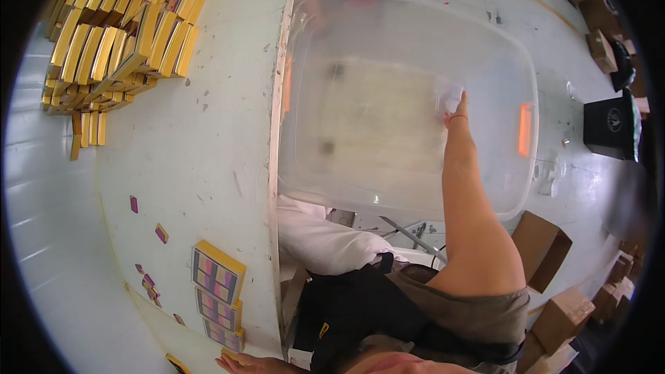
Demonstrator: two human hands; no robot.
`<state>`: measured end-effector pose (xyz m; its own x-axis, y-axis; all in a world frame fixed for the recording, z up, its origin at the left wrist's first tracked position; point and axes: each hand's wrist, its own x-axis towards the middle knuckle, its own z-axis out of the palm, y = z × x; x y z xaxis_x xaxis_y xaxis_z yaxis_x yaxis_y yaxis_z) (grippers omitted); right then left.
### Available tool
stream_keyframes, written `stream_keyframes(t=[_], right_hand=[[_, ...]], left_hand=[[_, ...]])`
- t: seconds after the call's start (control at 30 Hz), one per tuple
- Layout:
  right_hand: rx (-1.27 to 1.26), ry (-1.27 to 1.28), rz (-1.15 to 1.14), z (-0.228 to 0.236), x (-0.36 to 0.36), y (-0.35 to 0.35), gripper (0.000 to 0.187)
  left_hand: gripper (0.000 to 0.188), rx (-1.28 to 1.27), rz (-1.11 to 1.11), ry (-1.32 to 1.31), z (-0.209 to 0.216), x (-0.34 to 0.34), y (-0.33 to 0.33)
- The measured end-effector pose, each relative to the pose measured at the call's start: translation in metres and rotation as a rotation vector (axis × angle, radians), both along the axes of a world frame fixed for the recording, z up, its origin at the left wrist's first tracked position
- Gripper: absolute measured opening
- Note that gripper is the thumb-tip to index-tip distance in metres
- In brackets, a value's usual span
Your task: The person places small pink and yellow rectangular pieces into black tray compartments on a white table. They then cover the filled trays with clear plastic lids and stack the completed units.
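A large translucent plastic bin with orange handles takes up the middle right, beside the table. My right arm stretches over the bin, and my right hand is inside its outline. A pale, clear, crinkled thing shows against that hand and hides most of its fingers, which seem closed on it; its kind is unclear. At the lower edge, my left hand lies by the table's side, fingers apart, partly cut off. Just beyond it are flat yellow boxes with pink and purple panels.
Many yellow boxes stand stacked at the table's far left. Small purple pieces lie scattered nearer. On the floor are an open cardboard box, a black bin and several cartons along the right.
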<state>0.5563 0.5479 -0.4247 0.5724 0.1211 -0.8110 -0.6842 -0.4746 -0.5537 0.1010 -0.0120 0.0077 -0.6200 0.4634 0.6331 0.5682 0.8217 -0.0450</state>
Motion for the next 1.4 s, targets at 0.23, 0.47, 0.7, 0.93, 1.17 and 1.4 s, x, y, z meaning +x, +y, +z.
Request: stream_keyframes(t=[0.23, 0.47, 0.7, 0.93, 1.17, 1.4], right_hand=[[0.122, -0.218, 0.008, -0.034, 0.002, 0.013, 0.06], [0.32, -0.04, 0.577, 0.06, -0.012, -0.013, 0.022], [0.751, 0.606, 1.253, 0.381, -0.177, -0.186, 0.053], [1.02, 0.865, 1.992, 0.463, -0.353, -0.36, 0.08], [1.191, 1.0, 2.26, 0.455, -0.448, -0.489, 0.059], [2.561, 0.117, 2.0, 0.482, -0.515, -0.557, 0.051]], left_hand=[[0.047, -0.185, 0.138, -0.129, 0.025, 0.033, 0.018], [0.034, 0.262, -0.034, -0.076, -0.014, 0.023, -0.025], [0.033, 0.785, -0.554, -1.031, -0.013, 0.046, 0.028], [0.088, 1.283, -0.878, -1.727, -0.004, 0.029, 0.019], [0.036, 2.173, -0.163, -1.181, 0.001, 0.015, -0.108], [0.027, 2.132, -0.039, -0.509, -0.015, 0.011, -0.224]])
